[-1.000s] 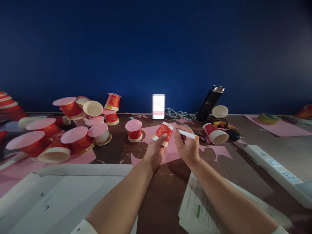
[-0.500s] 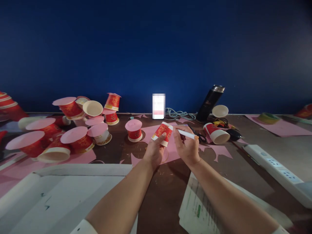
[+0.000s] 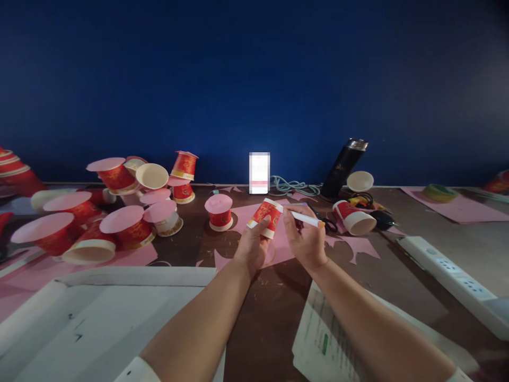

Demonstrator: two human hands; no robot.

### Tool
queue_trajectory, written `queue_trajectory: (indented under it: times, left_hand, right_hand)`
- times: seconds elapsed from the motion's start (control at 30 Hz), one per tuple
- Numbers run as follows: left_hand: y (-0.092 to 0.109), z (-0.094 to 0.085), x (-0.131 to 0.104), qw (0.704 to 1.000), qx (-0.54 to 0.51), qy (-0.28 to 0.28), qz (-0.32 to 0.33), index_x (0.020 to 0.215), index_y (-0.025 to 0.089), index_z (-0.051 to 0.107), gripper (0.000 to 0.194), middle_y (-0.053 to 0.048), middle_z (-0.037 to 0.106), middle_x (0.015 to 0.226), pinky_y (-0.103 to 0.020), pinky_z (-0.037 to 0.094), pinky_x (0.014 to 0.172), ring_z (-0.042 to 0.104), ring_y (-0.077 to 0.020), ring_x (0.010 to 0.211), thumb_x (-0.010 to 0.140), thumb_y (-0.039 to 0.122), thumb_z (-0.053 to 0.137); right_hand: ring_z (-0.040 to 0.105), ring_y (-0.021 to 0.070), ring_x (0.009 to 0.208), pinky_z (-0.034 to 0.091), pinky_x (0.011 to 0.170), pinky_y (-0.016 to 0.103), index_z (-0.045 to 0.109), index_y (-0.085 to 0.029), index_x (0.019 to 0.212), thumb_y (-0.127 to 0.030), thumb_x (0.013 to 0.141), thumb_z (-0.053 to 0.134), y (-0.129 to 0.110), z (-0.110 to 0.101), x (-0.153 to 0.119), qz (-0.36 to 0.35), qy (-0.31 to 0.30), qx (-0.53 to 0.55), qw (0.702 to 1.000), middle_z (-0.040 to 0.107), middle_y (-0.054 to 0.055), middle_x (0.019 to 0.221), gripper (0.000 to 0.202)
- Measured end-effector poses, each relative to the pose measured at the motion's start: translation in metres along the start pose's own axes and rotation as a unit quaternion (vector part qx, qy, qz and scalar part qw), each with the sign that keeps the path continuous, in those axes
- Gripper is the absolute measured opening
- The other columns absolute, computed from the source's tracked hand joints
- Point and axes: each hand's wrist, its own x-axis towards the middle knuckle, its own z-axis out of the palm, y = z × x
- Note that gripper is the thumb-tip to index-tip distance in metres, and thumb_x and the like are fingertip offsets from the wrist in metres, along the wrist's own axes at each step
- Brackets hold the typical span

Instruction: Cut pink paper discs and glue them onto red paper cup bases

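Note:
My left hand [image 3: 253, 248] is closed round a red and gold paper cup [image 3: 264, 215], which it holds tilted above a pink paper sheet [image 3: 283, 245]. In my right hand [image 3: 306, 241] is a white pen [image 3: 304, 217] with an orange end, its other end pointing at the cup's right rim. Whether the pen touches the cup I cannot tell. Left of my hands stands a red paper cup [image 3: 220, 222] topped with a pink paper disc [image 3: 218, 203]. Pink scraps [image 3: 360, 247] with curved cut edges lie to the right.
Many red cups [image 3: 125, 231] with pink discs crowd the left. A white box lid [image 3: 135, 277] lies front left, a printed sheet [image 3: 314, 329] front right. A black flask [image 3: 342, 167] leans on the wall beside a cable [image 3: 294, 187] and bright phone [image 3: 259, 172]. A power strip [image 3: 449, 276] lies right.
Almost nothing differs. The whole view has shifted very slightly; both hands keep the same hold on the paper cup and the pen.

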Motion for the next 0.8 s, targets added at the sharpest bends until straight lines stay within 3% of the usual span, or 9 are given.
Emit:
queue_trajectory:
  times: [0.27,0.8]
  left_hand:
    - [-0.0005,-0.0012,0.0006,1.0,0.004,-0.002,-0.001,0.092,0.011,0.067,0.02,-0.008,0.072,0.095,-0.03,0.044,0.101,0.064,-0.0193,0.104,0.072,0.007,0.069]
    - [0.0004,-0.0019,-0.0003,1.0,0.0,-0.025,-0.002,0.088,0.015,0.066,0.019,-0.006,0.071,0.094,-0.032,0.04,0.104,0.062,-0.0211,0.109,0.071,0.008,0.07]
  right_hand:
    - [0.064,0.0184,0.084,0.051,0.078,0.031,0.063,-0.019,0.094,-0.023,0.089,0.055,-0.0018,0.0,-0.0004,-0.01,-0.007,0.001,1.0,0.068,0.007,0.091,0.011]
    - [0.065,0.0191,0.08,0.052,0.075,0.033,0.062,-0.018,0.092,-0.027,0.089,0.053,-0.0044,-0.0007,-0.0024,-0.008,-0.018,-0.016,1.0,0.069,0.008,0.086,0.013]
